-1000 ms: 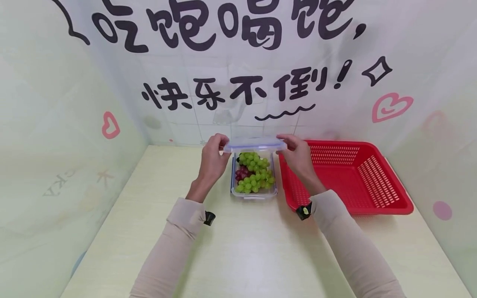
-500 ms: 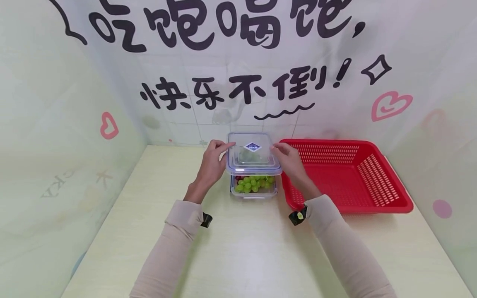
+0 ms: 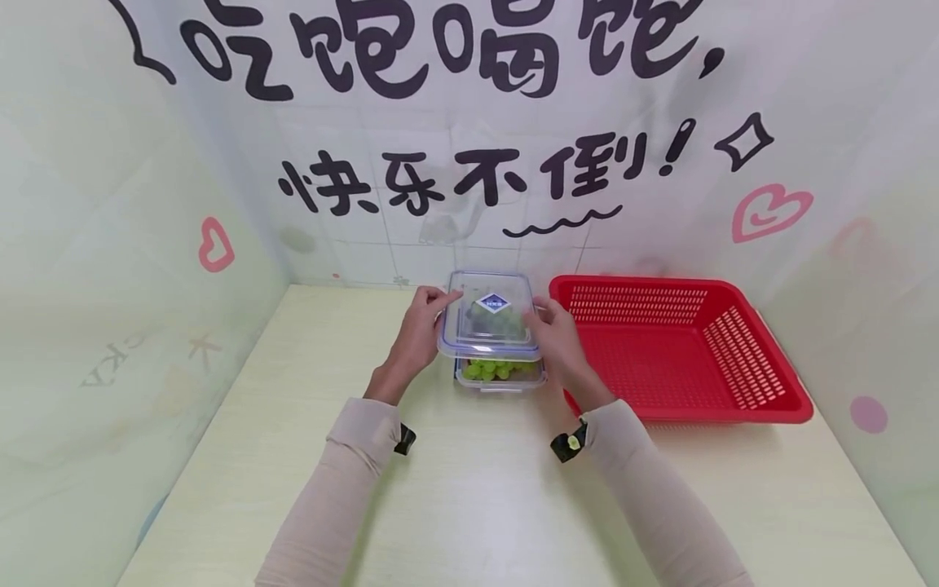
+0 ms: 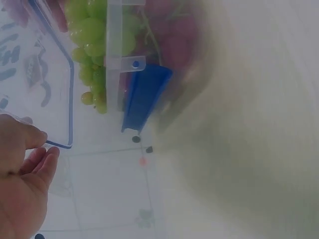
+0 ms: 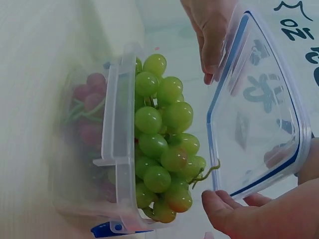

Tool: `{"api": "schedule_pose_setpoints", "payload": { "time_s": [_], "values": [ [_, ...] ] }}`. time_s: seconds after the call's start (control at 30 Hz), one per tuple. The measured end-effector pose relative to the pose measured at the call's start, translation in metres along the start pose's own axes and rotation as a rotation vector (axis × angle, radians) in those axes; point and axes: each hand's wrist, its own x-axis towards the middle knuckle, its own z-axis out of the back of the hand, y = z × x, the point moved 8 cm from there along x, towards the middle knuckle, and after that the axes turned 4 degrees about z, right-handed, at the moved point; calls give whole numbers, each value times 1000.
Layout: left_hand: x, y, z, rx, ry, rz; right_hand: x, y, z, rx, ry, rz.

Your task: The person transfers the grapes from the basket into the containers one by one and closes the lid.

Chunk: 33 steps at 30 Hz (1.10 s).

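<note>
A clear lid [image 3: 490,326] with a blue seal and a diamond label is held over a clear food container [image 3: 501,386]. My left hand [image 3: 418,330] pinches the lid's left edge, and my right hand [image 3: 555,337] grips its right edge. In the right wrist view the lid is tilted and apart from the container's rim. Green grapes [image 5: 162,122] rise above that rim, and a stem stretches to the lid's edge. Reddish-purple grapes [image 5: 93,97] lie lower, seen through the cloudy wall. A blue side clip [image 4: 146,92] hangs unfastened on the container.
Right of the container stands a red perforated basket [image 3: 682,350], with nothing seen in it. All of this rests on a pale table [image 3: 469,489], whose back edge meets a printed wall covering [image 3: 352,261].
Both hands have lowered the lid toward me from its upright, near edge-on pose, so its top now faces up. It covers more of the grapes. Container and basket have stayed put.
</note>
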Motion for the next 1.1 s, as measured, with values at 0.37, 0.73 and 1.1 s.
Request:
{"api": "schedule_pose_setpoints", "payload": {
  "time_s": [0.37, 0.73, 1.1],
  "values": [
    [-6, 11, -23, -39, 104, 31, 1, -7, -1, 8, -44, 19],
    [-5, 12, -36, 33, 140, 9, 2, -8, 4, -6, -46, 16],
    [-2, 43, -53, -364, 160, 385, 10, -16, -5, -92, -42, 20]
  ]
}}
